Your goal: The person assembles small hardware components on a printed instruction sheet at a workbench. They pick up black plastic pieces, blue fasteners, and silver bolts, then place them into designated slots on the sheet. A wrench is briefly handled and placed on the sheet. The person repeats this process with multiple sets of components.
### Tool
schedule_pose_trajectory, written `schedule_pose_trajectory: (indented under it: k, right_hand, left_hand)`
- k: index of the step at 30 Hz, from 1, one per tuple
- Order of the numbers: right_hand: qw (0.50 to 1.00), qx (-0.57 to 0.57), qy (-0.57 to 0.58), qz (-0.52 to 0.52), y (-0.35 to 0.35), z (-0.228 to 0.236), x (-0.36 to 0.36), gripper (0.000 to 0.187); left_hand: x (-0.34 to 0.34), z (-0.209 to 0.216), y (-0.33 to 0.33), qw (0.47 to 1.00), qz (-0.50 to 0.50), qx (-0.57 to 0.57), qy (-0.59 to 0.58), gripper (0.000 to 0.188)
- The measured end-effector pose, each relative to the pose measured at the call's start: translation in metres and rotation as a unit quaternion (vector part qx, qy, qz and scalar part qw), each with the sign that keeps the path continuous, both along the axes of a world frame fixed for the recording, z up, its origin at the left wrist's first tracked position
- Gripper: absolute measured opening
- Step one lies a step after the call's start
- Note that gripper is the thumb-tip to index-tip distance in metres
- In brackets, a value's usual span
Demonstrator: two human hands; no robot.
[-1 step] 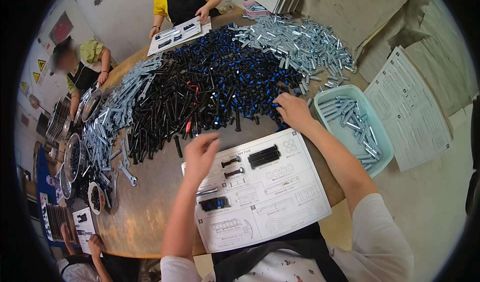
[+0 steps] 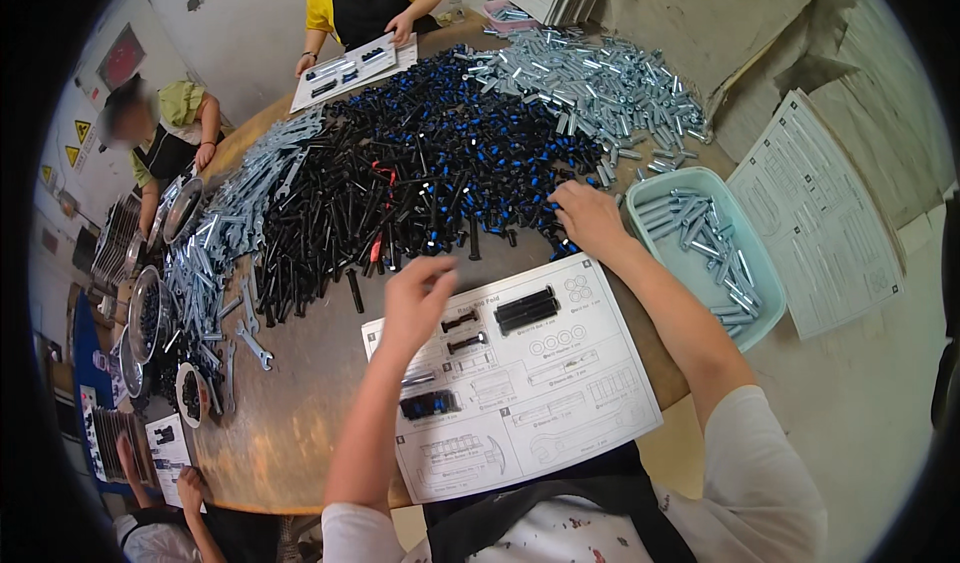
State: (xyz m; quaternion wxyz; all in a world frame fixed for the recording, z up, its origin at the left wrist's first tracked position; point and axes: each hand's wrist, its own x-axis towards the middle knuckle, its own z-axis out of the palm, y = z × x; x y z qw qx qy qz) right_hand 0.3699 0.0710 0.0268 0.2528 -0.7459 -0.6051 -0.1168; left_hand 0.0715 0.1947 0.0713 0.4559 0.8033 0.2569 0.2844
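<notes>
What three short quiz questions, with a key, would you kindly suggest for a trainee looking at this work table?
1. What does the pale green tub hold?
A) wrenches
B) silver cylinders
C) bowls

2. True or false: the person's left hand is inside that tub.

3. Which of the person's hands is at the edge of the heap of dark bolts?

Key:
1. B.
2. False; it is by the upper left part of the printed sheet.
3. The right hand.
</notes>
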Motion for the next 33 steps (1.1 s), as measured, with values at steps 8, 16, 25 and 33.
schedule_pose_trajectory:
  k: [8, 16, 25, 33]
  right_hand:
    - [0.937, -0.044, 0.345, 0.034, -0.094, 0.065, -0.056, 0.022]
    - [0.983, -0.033, 0.168, 0.069, -0.185, 0.03, -0.162, 0.021]
    - [0.935, -0.135, 0.328, -0.027, -0.209, 0.05, -0.116, 0.022]
    - [0.949, -0.138, 0.28, 0.034, -0.219, 0.039, -0.116, 0.028]
  left_hand:
    - [0.034, 0.006, -0.063, 0.996, -0.049, 0.04, 0.066, 0.021]
    - [-0.007, -0.003, -0.143, 0.989, -0.084, 0.017, 0.121, 0.017]
    - [-0.011, 0.0, -0.18, 0.979, -0.134, 0.053, 0.147, 0.032]
    - [0.007, -0.016, -0.176, 0.973, -0.122, 0.122, 0.15, 0.019]
